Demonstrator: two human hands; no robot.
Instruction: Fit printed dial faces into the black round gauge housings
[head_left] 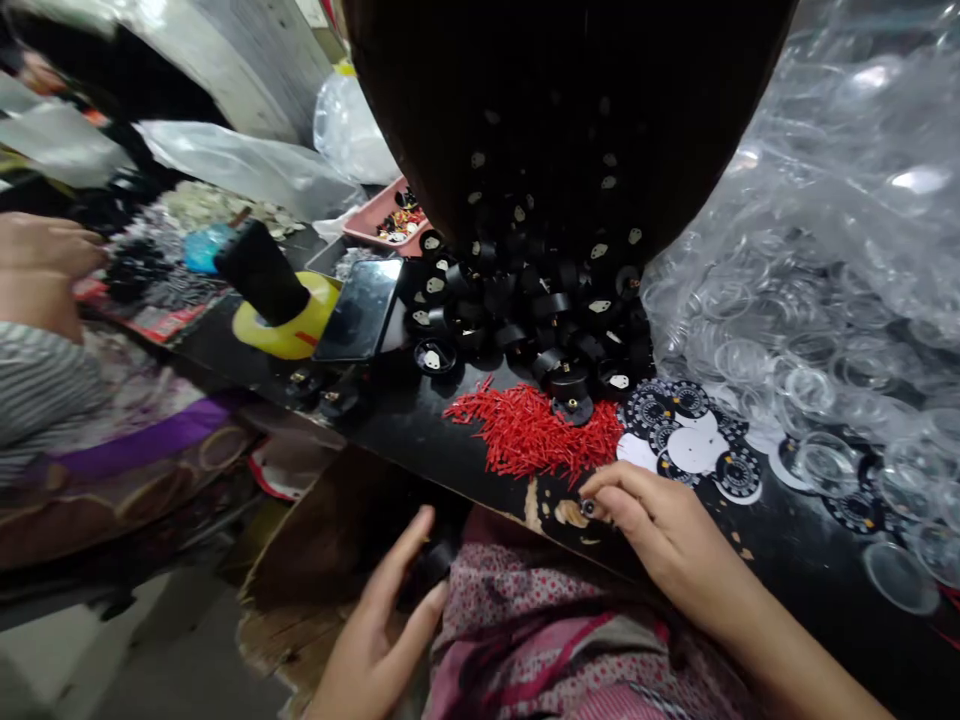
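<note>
My left hand point(382, 620) is over the open cardboard box below the table edge, thumb and fingers spread apart. A blurred black part point(435, 562) shows beside its fingertips in the box's shadow; whether they touch is unclear. Over the table's front edge, my right hand point(637, 510) pinches a small dark piece point(589, 508) with a round, shiny end. Just beyond lies a heap of thin red clock hands point(536, 430). A black round case with a brass stem point(572, 408) rests against the heap's far side.
Many black round cases point(517, 300) pile behind the red heap. Printed dials point(694, 440) and clear round covers point(814, 390) lie right. Left are a phone point(360, 310), a yellow tape roll point(289, 315) and a co-worker's hand point(45, 250). The cardboard box point(292, 600) stands below the edge.
</note>
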